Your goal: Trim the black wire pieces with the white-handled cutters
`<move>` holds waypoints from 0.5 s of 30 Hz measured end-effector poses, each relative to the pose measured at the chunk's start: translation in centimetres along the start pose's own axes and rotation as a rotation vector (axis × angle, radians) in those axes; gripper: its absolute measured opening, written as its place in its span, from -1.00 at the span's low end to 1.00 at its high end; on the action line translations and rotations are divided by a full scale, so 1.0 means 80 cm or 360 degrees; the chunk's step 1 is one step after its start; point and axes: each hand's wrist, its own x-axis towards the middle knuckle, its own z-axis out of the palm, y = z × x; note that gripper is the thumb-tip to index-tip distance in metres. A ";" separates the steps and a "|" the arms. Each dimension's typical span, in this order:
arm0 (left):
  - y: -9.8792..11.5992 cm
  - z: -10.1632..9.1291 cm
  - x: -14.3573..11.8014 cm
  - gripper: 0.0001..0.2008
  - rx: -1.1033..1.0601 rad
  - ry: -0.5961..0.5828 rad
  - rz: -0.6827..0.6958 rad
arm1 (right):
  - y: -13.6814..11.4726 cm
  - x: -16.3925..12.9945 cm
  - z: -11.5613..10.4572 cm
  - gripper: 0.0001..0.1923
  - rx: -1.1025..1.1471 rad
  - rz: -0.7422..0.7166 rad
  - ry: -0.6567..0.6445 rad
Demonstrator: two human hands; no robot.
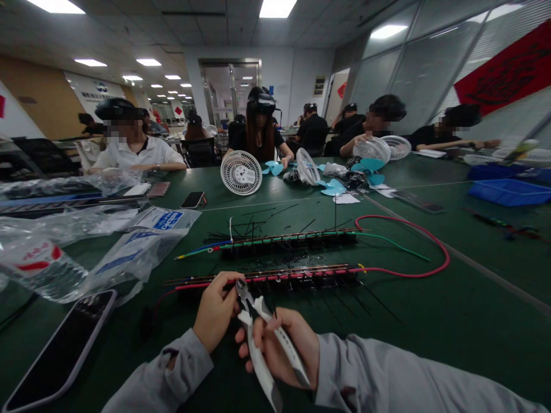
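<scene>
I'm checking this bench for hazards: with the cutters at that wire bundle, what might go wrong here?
1. The cutters in the right hand have their tip right beside the left hand, whose fingers pinch the near wire bundle; a nick looks possible.
2. The blades could cut a red wire rather than a black tie.
3. Loose tie offcuts litter the table and may scatter further.

I'm seeing green table point(473, 298) spreading below, ceiling panels point(275, 7) glowing at 12 o'clock, red banner point(508, 71) hanging at 2.
</scene>
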 end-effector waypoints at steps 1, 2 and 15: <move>0.000 0.000 0.000 -0.80 0.0000 0.0002 0.0004 | 0.000 0.000 0.000 -0.69 -0.0003 -0.0011 0.0014; 0.000 0.000 0.000 -0.80 -0.0001 0.0000 0.0006 | 0.001 0.000 0.000 -0.69 -0.0008 -0.0016 0.0028; 0.002 0.002 0.000 -0.80 -0.0024 0.0002 -0.0007 | -0.001 0.004 0.001 -0.70 -0.0016 0.0078 0.0122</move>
